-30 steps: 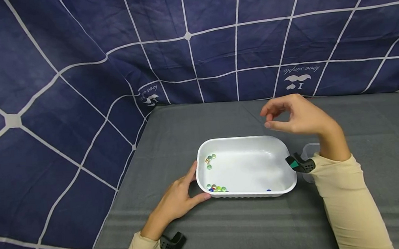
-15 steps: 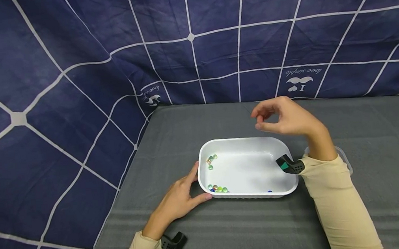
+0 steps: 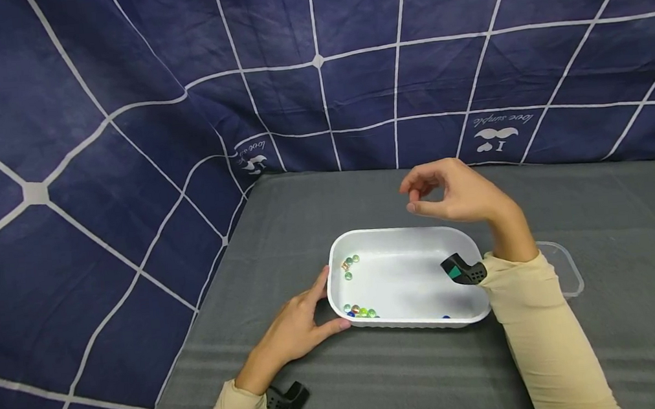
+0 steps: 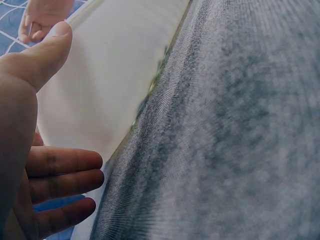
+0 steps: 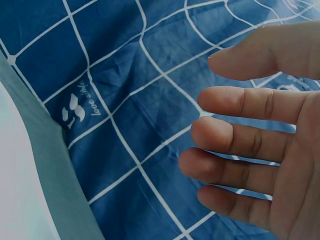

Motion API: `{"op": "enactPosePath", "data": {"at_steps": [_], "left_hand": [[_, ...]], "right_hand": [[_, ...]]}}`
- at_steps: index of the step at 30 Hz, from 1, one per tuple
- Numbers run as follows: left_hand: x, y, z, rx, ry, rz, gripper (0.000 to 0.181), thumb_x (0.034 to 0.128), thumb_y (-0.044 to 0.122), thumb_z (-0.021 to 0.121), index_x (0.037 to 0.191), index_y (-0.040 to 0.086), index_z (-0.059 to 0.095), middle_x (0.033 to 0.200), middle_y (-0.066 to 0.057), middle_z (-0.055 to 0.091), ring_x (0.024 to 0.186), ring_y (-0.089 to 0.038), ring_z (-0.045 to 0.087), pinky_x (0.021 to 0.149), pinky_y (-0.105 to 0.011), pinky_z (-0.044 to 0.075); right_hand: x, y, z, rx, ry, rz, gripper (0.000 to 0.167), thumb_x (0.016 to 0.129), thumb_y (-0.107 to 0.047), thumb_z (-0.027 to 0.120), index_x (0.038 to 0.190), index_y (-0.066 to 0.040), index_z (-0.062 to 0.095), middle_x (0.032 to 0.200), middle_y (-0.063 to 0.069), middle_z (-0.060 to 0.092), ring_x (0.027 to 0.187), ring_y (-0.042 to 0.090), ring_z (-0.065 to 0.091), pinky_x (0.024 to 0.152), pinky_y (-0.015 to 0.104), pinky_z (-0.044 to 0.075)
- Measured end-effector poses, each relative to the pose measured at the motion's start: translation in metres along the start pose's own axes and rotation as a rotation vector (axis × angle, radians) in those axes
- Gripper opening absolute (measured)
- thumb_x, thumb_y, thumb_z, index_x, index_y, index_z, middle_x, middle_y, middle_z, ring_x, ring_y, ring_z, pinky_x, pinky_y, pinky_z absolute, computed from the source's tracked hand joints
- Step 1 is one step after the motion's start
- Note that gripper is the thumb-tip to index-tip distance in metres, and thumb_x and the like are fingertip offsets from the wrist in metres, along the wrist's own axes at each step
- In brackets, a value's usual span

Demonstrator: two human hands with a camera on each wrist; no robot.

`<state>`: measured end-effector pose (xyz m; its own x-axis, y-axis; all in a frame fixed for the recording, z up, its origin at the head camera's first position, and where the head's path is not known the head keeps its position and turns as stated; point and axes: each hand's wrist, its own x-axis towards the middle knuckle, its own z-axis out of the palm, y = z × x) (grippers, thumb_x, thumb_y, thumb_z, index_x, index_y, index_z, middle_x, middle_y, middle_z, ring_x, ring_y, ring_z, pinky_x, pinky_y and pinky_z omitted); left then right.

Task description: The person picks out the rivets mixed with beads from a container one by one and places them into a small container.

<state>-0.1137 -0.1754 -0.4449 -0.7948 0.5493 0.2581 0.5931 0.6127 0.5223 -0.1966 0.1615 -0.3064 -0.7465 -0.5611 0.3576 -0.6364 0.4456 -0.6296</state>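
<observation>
A white rectangular tray (image 3: pixel 407 279) lies on the grey cloth. Glass marbles are inside it: a small group (image 3: pixel 348 264) by the left wall, several more (image 3: pixel 361 312) in the near left corner, and a lone blue marble (image 3: pixel 446 317) at the near wall. My left hand (image 3: pixel 291 328) rests against the tray's near left corner, thumb at the front and fingers along the left side; the left wrist view shows its fingers (image 4: pixel 65 160) fairly straight. Above the tray's far edge hovers my right hand (image 3: pixel 457 190), fingers loosely bent and holding nothing in the right wrist view.
To the right of the tray, partly behind the right sleeve (image 3: pixel 539 316), sits a clear plastic container (image 3: pixel 570 271). Grey cloth (image 3: pixel 378 382) covers the surface. A blue checked curtain (image 3: pixel 364 91) hangs behind and to the left.
My right hand has moved left above the tray's far edge, uncovering more of the clear container. My left hand stays at the tray corner; the marbles look unmoved.
</observation>
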Motion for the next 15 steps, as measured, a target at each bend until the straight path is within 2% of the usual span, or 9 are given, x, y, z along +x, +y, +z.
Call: {"op": "enactPosePath", "data": {"at_steps": [5,15], "left_hand": [[0.0,0.0,-0.001,0.006,-0.002,-0.009,0.098,0.0855,0.048,0.074,0.155,0.0,0.026,0.125,-0.006,0.067,0.118,-0.026,0.06,0.095,-0.046,0.049],[0.001,0.001,0.0,0.007,-0.006,-0.012,0.098,0.0846,0.046,0.076,0.154,-0.002,0.026,0.124,-0.005,0.068,0.117,-0.025,0.061,0.095,-0.045,0.049]], "right_hand": [[0.01,0.001,0.007,0.018,-0.016,-0.005,0.014,0.085,0.0,0.072,0.099,-0.003,0.071,0.081,0.001,0.066,0.075,0.015,0.062,0.071,0.026,0.055],[0.026,0.004,0.028,0.051,-0.048,0.029,0.014,0.085,0.001,0.071,0.098,-0.003,0.071,0.078,0.0,0.065,0.075,0.016,0.065,0.078,0.039,0.056]]}}
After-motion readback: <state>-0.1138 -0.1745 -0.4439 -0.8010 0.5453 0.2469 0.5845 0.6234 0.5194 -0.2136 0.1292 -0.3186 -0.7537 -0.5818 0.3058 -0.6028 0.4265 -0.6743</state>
